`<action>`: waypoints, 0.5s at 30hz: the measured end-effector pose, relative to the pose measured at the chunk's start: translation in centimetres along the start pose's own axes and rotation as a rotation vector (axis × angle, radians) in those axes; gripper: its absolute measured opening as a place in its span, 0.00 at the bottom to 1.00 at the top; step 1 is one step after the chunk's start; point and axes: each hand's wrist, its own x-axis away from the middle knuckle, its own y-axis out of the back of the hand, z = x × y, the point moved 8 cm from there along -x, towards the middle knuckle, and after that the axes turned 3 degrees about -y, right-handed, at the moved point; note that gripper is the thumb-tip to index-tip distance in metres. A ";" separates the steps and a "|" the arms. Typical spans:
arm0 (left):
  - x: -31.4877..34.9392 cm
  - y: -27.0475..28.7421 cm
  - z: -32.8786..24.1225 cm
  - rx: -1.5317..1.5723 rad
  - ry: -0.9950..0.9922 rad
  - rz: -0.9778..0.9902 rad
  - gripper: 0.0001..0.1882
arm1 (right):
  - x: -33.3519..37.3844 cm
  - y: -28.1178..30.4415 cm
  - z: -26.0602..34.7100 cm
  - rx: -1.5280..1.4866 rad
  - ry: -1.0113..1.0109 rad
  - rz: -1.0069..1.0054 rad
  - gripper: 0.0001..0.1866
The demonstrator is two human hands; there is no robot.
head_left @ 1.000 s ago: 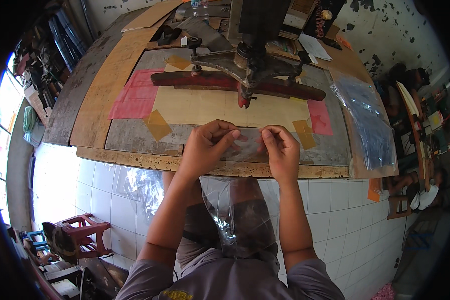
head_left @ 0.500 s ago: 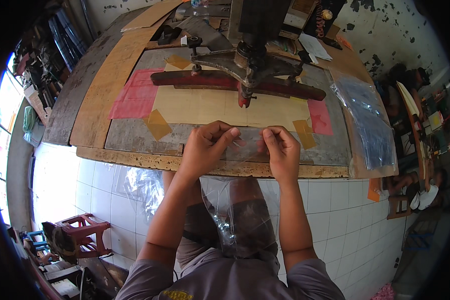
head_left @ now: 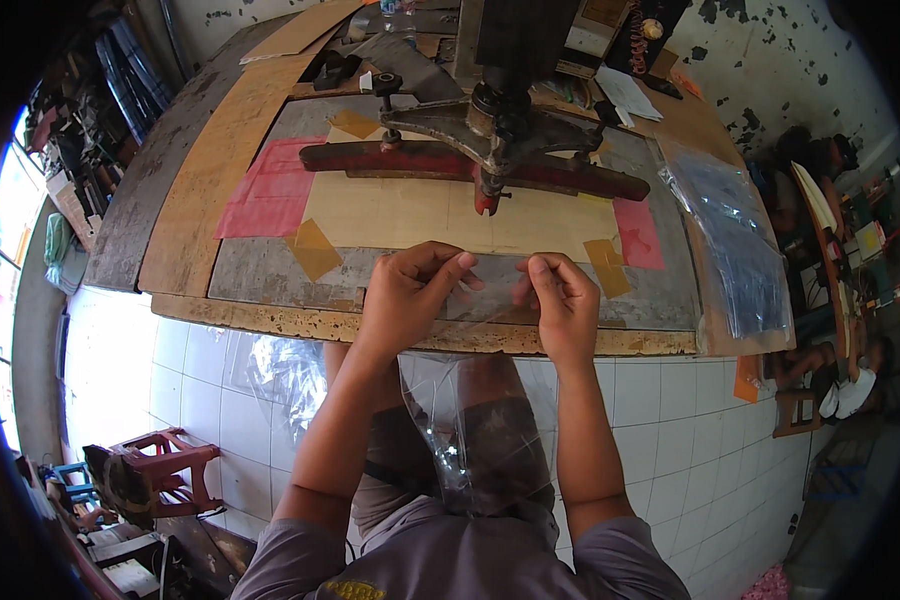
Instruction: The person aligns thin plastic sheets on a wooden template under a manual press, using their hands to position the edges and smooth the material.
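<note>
A clear plastic sheet hangs from between my hands down over the table's front edge and across my lap. My left hand pinches its top edge between thumb and fingers. A short way to the right, my right hand pinches the same edge. Both hands hover over the near part of the grey metal plate. Just beyond them lies a pale yellow sheet, held at its corners by brown tape. Above that sheet stands a press head with a red bar.
Pink sheets flank the yellow one. A stack of clear plastic lies at the table's right end. More crumpled clear plastic hangs at the front left. A red stool stands on the tiled floor; another person sits far right.
My hands stay nearly in place, still pinching the plastic sheet. The whole view has shifted very slightly.
</note>
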 end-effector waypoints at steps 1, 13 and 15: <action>0.0 0.0 0.3 0.008 -0.008 -0.011 0.12 | 0.0 0.0 0.0 0.007 0.002 0.000 0.15; -1.4 1.2 -0.7 -0.470 -0.044 -0.119 0.14 | -1.9 0.1 -0.4 0.209 0.068 -0.092 0.07; -2.2 1.5 -0.9 -0.580 -0.062 -0.093 0.16 | -2.9 0.1 0.2 0.379 0.069 -0.061 0.06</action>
